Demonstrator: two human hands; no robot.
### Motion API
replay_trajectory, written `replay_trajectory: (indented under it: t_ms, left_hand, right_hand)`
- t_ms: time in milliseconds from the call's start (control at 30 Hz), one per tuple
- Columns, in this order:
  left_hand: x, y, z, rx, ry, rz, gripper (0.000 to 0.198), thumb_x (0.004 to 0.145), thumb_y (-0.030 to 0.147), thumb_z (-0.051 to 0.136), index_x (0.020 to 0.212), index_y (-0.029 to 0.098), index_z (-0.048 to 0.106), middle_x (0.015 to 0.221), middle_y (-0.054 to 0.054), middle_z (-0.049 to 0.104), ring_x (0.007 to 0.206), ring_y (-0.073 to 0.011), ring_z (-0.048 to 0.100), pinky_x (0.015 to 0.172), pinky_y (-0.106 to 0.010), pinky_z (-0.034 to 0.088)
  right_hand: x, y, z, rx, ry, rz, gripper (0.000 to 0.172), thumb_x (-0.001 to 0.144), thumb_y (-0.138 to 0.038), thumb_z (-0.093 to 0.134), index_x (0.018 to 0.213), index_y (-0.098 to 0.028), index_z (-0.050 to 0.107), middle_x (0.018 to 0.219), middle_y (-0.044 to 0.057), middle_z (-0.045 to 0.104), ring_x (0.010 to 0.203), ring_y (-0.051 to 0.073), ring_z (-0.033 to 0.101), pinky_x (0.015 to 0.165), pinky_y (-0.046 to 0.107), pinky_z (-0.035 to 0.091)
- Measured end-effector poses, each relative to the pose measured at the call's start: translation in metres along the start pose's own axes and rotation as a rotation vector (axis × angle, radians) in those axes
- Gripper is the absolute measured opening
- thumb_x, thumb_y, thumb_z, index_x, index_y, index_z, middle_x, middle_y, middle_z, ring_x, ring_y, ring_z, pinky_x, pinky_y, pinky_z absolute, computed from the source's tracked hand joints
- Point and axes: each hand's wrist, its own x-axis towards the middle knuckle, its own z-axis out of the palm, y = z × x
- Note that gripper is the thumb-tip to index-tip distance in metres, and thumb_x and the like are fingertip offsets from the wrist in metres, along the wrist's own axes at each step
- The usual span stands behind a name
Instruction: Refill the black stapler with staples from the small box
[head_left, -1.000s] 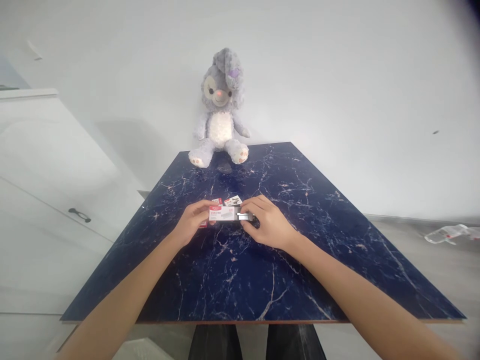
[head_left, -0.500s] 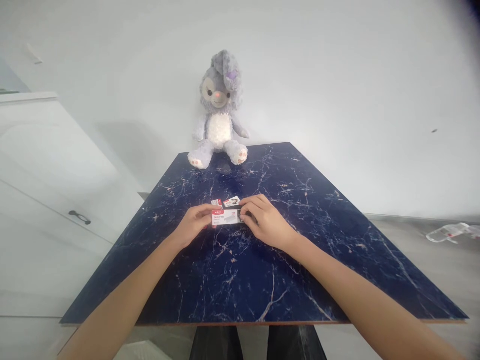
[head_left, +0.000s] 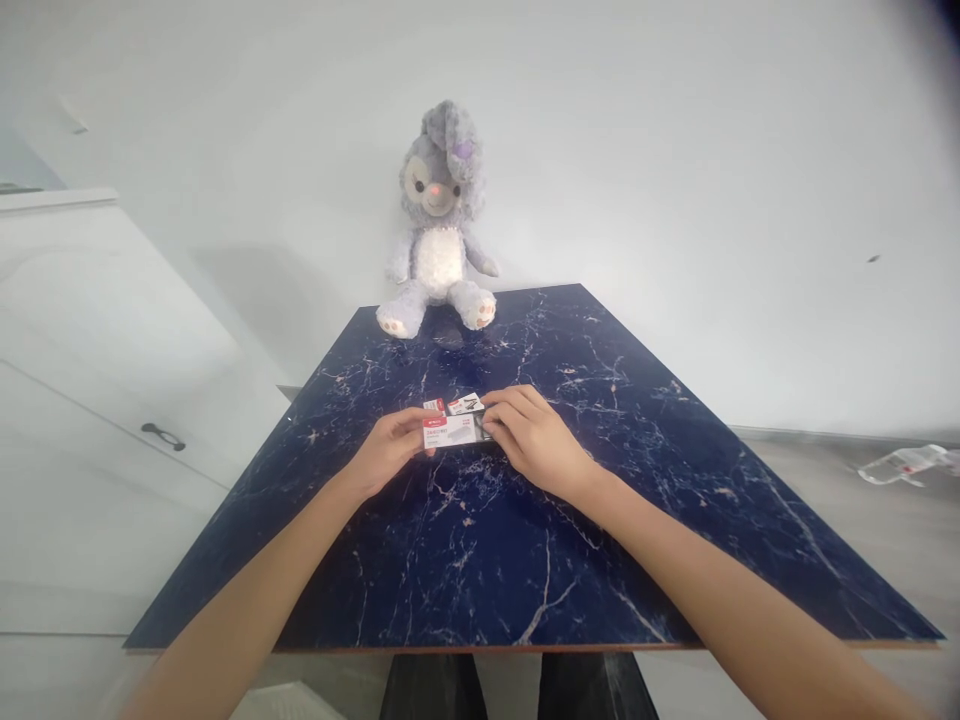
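Observation:
A small white box with red print and a grey picture [head_left: 448, 431] is held a little above the table, its printed face towards me. My left hand [head_left: 391, 448] is closed on its left end, fingers on top and thumb in front. The curled fingers of my right hand [head_left: 526, 432] pinch the dark right end, partly hiding it. Just behind the box are a small red-and-white box [head_left: 434, 405] and a white box with a dark picture [head_left: 466, 403]. The lower parts of both are hidden.
A grey plush rabbit [head_left: 439, 250] sits at the far edge of the dark blue marbled table [head_left: 465, 560], against the wall. A white cabinet [head_left: 90, 420] stands to the left. A clear plastic item [head_left: 896, 467] lies on the floor at right.
The box has tilted slightly back and risen a little in my hands. My right fingers have shifted slightly right, showing more of the dark end.

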Motion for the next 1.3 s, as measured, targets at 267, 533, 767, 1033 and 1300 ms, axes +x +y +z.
replay_trajectory:
  t_ms: [267,533,767,1033,1300]
  left_hand:
    - [-0.002,0.002,-0.003,-0.126,0.024,0.001,0.034,0.072,0.032,0.086,0.102,0.021,0.075,0.1,-0.008,0.072,0.073,-0.015,0.064,0.066,-0.029,0.053]
    - [-0.002,0.002,-0.003,-0.184,0.024,0.026,0.031,0.072,0.028,0.086,0.102,0.022,0.078,0.105,-0.009,0.074,0.083,-0.0196,0.068,0.072,-0.033,0.056]
    - [-0.006,0.006,-0.001,-0.184,-0.172,-0.015,0.044,0.076,0.031,0.083,0.119,0.025,0.074,0.127,-0.012,0.068,0.107,-0.0264,0.067,0.092,-0.042,0.057]
    - [-0.007,-0.002,-0.001,-0.057,-0.183,0.059,0.039,0.075,0.023,0.083,0.113,0.029,0.075,0.123,-0.007,0.069,0.099,-0.0209,0.067,0.083,-0.037,0.06]
    - [-0.003,0.001,-0.003,-0.059,-0.188,0.018,0.031,0.079,0.032,0.08,0.106,0.021,0.07,0.12,-0.009,0.07,0.102,-0.0219,0.069,0.088,-0.035,0.058]
  right_hand:
    - [-0.002,0.014,-0.003,0.388,0.594,0.403,0.014,0.102,-0.032,0.047,0.112,-0.026,0.054,0.111,0.009,0.066,0.089,0.02,0.068,0.081,0.041,0.06]
    - [-0.002,0.009,0.009,0.481,0.293,0.4,0.018,0.096,-0.033,0.058,0.104,-0.025,0.071,0.11,0.007,0.069,0.097,0.022,0.069,0.084,0.04,0.061]
    - [-0.004,0.008,0.016,0.585,0.245,0.471,0.021,0.092,-0.039,0.065,0.103,-0.026,0.076,0.106,0.007,0.072,0.088,0.02,0.07,0.081,0.038,0.062]
    - [-0.004,0.0,0.008,0.617,0.048,0.363,0.02,0.093,-0.034,0.064,0.107,-0.028,0.077,0.111,0.007,0.071,0.096,0.021,0.068,0.083,0.037,0.06]
    - [-0.002,0.006,0.006,0.653,0.036,0.471,0.024,0.086,-0.036,0.071,0.107,-0.025,0.075,0.107,0.006,0.074,0.096,0.021,0.07,0.088,0.037,0.058]
